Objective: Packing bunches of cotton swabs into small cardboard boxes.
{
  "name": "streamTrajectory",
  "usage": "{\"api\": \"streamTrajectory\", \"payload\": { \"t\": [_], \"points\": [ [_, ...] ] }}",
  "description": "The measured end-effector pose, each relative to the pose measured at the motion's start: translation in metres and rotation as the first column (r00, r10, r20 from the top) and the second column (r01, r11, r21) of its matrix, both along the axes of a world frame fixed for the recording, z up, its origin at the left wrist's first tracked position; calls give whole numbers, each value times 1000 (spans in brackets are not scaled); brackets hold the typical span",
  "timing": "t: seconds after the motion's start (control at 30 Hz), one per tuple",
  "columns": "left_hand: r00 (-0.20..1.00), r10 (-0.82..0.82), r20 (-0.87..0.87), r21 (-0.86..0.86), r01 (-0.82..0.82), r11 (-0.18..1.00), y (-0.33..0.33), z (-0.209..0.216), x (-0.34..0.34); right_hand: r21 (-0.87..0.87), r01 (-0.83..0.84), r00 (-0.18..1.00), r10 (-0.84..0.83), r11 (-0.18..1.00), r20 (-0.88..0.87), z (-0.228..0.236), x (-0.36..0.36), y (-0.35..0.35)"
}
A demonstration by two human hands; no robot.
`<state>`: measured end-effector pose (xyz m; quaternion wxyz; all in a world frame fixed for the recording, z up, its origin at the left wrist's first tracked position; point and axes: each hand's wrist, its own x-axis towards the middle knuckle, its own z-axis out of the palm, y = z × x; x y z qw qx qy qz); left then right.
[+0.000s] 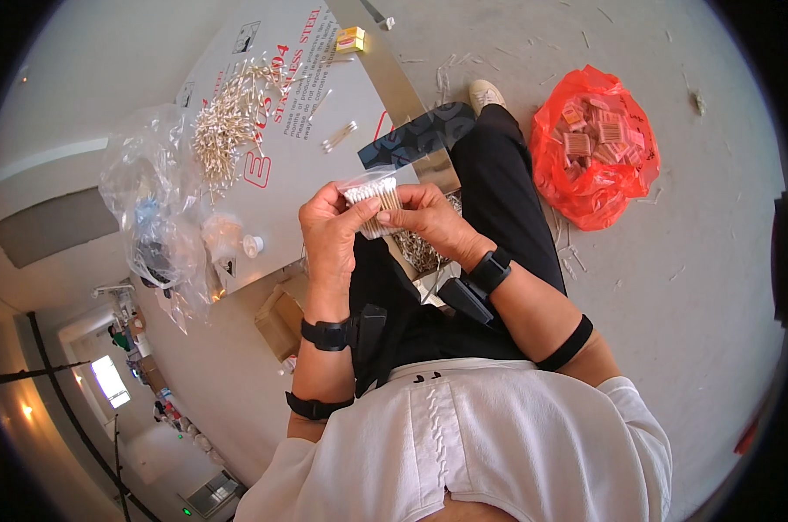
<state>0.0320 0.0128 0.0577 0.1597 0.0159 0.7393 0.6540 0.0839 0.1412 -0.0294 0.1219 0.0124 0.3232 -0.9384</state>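
Between my two hands is a small clear bag of cotton swabs (376, 193), held above my lap with the white tips at its top edge. My left hand (328, 217) grips the bag's left side, thumb across the front. On its right side, my right hand (429, 217) pinches it with thumb and fingers. A big heap of loose cotton swabs (228, 130) lies on the table (298, 174) to the left. A few more swabs (340, 136) lie apart, nearer my hands. Below my hands, a box of loose swabs (418, 250) is partly hidden by my right hand and wrist.
On the floor at right stands a red plastic bag (594, 196) full of small packs. A crumpled clear plastic bag (146, 187) hangs over the table's left edge. A yellow box (350, 40) sits at the far edge. A cardboard box (281, 322) is on the floor.
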Motion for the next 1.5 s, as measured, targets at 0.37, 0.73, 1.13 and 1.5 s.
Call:
{"api": "streamTrajectory", "payload": {
  "t": [0.37,0.73,1.13,1.5],
  "points": [
    [998,62,0,-16,-62,998,1,4,3,-95,-67,988,79,993,129,1,0,4],
    [998,-11,-59,39,13,999,2,2,5,-92,25,997,-19,995,71,2,-1,2],
    [937,-226,-268,-29,227,974,-2,-3,3,165,380,914,-342,910,-220,3,-5,-1],
    [928,-244,-283,-56,238,970,-3,-1,4,202,446,879,-384,872,-282,5,-5,0]
  ]
}}
